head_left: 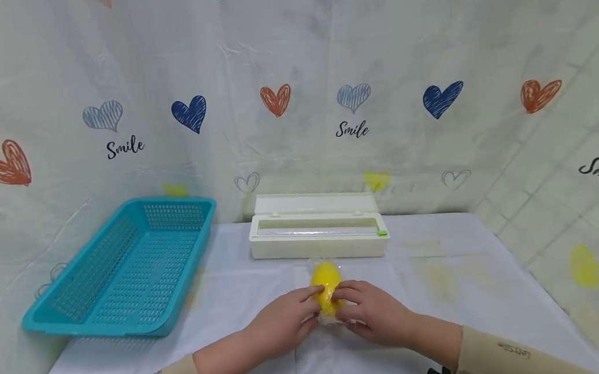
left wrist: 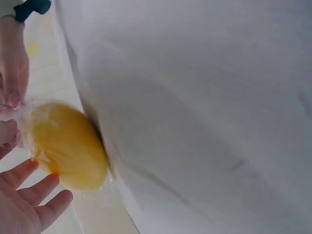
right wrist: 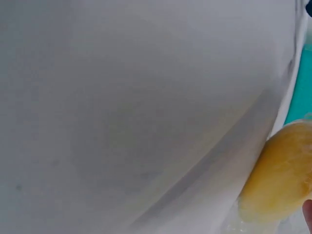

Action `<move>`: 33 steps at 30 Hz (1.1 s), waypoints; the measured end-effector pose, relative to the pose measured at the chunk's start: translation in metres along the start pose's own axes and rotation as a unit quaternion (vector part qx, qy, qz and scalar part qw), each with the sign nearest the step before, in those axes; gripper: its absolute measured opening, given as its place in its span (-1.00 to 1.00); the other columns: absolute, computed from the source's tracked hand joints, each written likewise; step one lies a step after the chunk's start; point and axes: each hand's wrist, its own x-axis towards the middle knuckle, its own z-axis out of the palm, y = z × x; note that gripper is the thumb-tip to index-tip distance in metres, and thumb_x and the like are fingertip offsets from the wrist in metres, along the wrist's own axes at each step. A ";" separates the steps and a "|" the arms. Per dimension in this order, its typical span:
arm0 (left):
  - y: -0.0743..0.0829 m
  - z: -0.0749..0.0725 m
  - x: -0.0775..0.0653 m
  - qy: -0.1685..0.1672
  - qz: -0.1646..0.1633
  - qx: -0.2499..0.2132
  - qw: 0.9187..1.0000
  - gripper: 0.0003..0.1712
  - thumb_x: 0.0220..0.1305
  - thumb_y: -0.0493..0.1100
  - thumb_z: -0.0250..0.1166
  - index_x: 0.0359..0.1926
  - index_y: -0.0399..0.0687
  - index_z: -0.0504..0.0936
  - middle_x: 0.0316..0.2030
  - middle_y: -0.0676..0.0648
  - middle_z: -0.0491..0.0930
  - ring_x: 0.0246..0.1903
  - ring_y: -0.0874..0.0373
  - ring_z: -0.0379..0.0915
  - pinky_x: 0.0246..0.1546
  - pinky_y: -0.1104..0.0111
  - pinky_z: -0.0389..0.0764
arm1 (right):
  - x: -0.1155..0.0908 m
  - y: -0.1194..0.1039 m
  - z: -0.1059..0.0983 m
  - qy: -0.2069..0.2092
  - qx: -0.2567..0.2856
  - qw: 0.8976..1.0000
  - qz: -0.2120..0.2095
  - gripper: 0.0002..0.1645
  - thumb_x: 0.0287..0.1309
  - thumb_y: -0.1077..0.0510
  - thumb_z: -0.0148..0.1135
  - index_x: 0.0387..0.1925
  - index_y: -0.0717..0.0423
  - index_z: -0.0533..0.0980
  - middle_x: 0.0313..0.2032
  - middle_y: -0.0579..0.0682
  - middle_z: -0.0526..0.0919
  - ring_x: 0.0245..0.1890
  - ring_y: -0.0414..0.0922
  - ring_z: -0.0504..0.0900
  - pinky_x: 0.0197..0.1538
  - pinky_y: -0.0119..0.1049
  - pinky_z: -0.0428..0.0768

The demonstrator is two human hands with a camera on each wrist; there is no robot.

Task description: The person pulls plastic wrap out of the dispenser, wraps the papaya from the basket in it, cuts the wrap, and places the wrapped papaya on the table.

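On the white-covered table lies a yellow mango (head_left: pixel 325 275), loosely covered by clear plastic wrap (left wrist: pixel 36 114). My left hand (head_left: pixel 290 321) is at its left side, and the fingertips touch the wrapped fruit. In the left wrist view those fingers (left wrist: pixel 41 190) look spread and fairly straight. From the other side my right hand (head_left: pixel 373 312) bends its fingers against the mango; in the left wrist view its fingertips seem to pinch the gathered wrap at one end. The right wrist view shows only one fingertip (right wrist: pixel 307 212) beside the mango (right wrist: pixel 278 175).
Behind the mango stands a white wrap dispenser box (head_left: pixel 316 248), lid raised, with a film roll inside and a green slider at its right end. A turquoise perforated basket (head_left: pixel 98 328) stands at the left. A curtain printed with hearts hangs behind the table.
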 end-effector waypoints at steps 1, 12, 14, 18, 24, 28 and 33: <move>0.000 -0.001 0.000 -0.005 -0.012 -0.013 1.000 -0.92 0.41 -0.04 0.24 -0.14 0.17 0.64 0.31 0.05 0.44 0.23 0.14 0.43 0.18 0.23 0.50 | 0.000 0.000 0.000 0.006 0.016 1.000 0.011 -0.80 0.08 0.11 0.46 -0.29 -0.17 0.58 0.01 -0.15 0.60 0.09 -0.09 0.53 0.10 -0.12 0.58; -0.004 -0.007 0.004 0.009 -0.105 -0.091 0.990 -0.69 0.38 0.09 0.24 0.07 0.18 0.64 0.00 0.25 0.64 0.07 0.28 0.53 0.12 0.25 0.54 | 0.005 0.002 -0.002 0.053 0.056 0.994 0.071 -0.80 0.04 0.14 0.50 -0.34 -0.12 0.59 0.02 -0.08 0.64 0.07 -0.13 0.60 0.05 -0.18 0.62; -0.004 -0.008 0.005 0.014 -0.116 -0.100 0.988 -0.69 0.38 0.11 0.24 0.06 0.18 0.65 -0.05 0.26 0.65 0.04 0.26 0.55 0.11 0.24 0.55 | 0.006 0.003 -0.003 0.054 0.049 0.994 0.079 -0.81 0.05 0.14 0.49 -0.33 -0.11 0.60 0.03 -0.07 0.66 0.08 -0.12 0.62 0.05 -0.15 0.63; -0.005 -0.009 0.007 0.023 -0.122 -0.117 0.985 -0.78 0.37 0.11 0.25 -0.08 0.19 0.65 -0.13 0.26 0.67 -0.08 0.26 0.59 0.02 0.27 0.60 | 0.007 0.006 -0.005 0.044 0.073 0.991 0.100 -0.94 0.21 0.10 0.39 -0.30 -0.09 0.62 -0.01 -0.10 0.70 0.03 -0.12 0.66 0.01 -0.11 0.65; -0.012 -0.007 0.010 0.033 -0.129 -0.161 0.978 -0.88 0.33 0.07 0.31 -0.17 0.24 0.66 -0.20 0.31 0.65 -0.19 0.31 0.54 -0.08 0.33 0.60 | 0.008 0.010 -0.007 0.034 0.101 0.988 0.116 -0.93 0.31 0.06 0.29 -0.33 -0.13 0.60 -0.01 -0.13 0.71 0.02 -0.12 0.66 0.02 -0.07 0.64; -0.016 -0.005 0.014 0.029 -0.145 -0.214 0.966 -0.89 0.32 0.08 0.31 -0.20 0.27 0.68 -0.04 0.26 0.64 -0.08 0.25 0.55 -0.06 0.36 0.59 | 0.009 0.010 -0.007 0.031 0.103 0.987 0.121 -0.90 0.21 0.11 0.38 -0.38 -0.15 0.59 -0.05 -0.17 0.70 0.00 -0.16 0.63 0.03 -0.13 0.64; -0.018 -0.005 0.018 0.019 -0.170 -0.244 0.955 -0.88 0.32 0.14 0.30 -0.27 0.31 0.67 0.15 0.16 0.58 -0.24 0.30 0.53 -0.23 0.44 0.59 | 0.015 0.010 -0.008 0.019 0.072 0.982 0.175 -0.86 0.13 0.08 0.44 -0.43 -0.15 0.58 -0.02 -0.15 0.68 0.06 -0.12 0.62 0.06 -0.11 0.63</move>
